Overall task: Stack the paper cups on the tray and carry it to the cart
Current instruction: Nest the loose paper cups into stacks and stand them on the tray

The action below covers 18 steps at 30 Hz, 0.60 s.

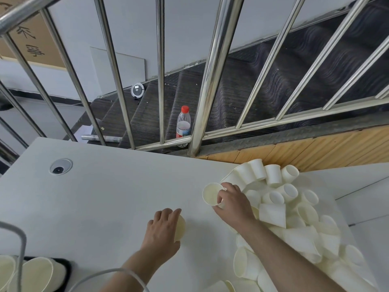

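In front of you lies a white table point(101, 197), with a round cable port point(61, 166) set into it at the far left. Past its far edge a steel railing point(207, 85) rises, and through the bars you look down dark stairs point(263, 81). A bottle point(183, 122) with a red cap stands on a step just behind the rail, and a small round white device point(137, 90) sits further down. A cardboard box point(27, 39) with printed characters leans at the upper left, against a grey wall.

To your right, a pile of cups point(294, 218) sprawls over the table, most on their sides, some upside down along the far edge. At the bottom left, a black tray point(65, 268) peeks in with two cups point(35, 275) on it, mouths tipped toward you, and a grey cable point(20, 249) loops across them.

Now the hands. Your right hand point(233, 202) is curled round a cup point(212, 193) at the near-left edge of the pile, fingers over the rim, the open mouth facing left. Your left hand point(163, 228) rests lower on the table, well apart from the pile, fingers bent over a second cup point(181, 228); only the cup's side shows past your palm, so how tightly you hold it I cannot tell.
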Available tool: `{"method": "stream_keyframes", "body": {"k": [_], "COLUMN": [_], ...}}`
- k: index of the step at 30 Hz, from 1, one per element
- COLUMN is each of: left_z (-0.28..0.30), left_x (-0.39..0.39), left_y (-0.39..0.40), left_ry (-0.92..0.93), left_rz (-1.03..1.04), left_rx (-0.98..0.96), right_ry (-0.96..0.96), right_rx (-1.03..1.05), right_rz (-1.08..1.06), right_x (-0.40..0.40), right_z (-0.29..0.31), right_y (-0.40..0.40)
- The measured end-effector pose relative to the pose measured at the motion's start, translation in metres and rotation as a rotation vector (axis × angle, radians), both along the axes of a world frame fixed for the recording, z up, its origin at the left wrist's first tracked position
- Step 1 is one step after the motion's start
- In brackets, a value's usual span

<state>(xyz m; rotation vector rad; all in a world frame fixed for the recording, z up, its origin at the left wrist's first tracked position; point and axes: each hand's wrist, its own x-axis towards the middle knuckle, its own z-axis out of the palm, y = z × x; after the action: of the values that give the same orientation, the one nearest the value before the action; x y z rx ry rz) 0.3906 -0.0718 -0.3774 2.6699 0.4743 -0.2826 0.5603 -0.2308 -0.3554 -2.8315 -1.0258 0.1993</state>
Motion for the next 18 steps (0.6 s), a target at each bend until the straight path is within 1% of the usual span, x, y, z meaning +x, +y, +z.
{"method": "stream_keyframes", "body": {"k": [2,4,7,10,14,18], "left_z": [0.002,0.004,0.005,0.006,0.006,0.006], "left_x": [-0.002,-0.004,-0.008,-0.012,-0.014,-0.014], "left_y": [-0.001,-0.001,0.000,0.000,-0.002,-0.003], "left_ry": [-0.012,-0.019,-0.029,-0.043,-0.077,-0.096], "left_rz": [0.006,0.003,0.008,0.017,0.028,0.035], "left_rx": [-0.019,-0.027,-0.030,-0.037,-0.051,-0.070], "right_ry": [0.110,0.200,0.269,0.289,0.311,0.339], "right_rx": [0.144,0.183,0.170,0.142,0.104,0.096], "right_rz": [-0.065,-0.053,-0.024,-0.018,-0.023,0.023], "right_x": [-0.016,-0.033,-0.056,-0.070,-0.078,-0.079], "right_z": [0.001,-0.006,-0.016,-0.018,-0.015,-0.015], "right_y": [-0.003,-0.008,-0.016,-0.019,-0.019,-0.010]}}
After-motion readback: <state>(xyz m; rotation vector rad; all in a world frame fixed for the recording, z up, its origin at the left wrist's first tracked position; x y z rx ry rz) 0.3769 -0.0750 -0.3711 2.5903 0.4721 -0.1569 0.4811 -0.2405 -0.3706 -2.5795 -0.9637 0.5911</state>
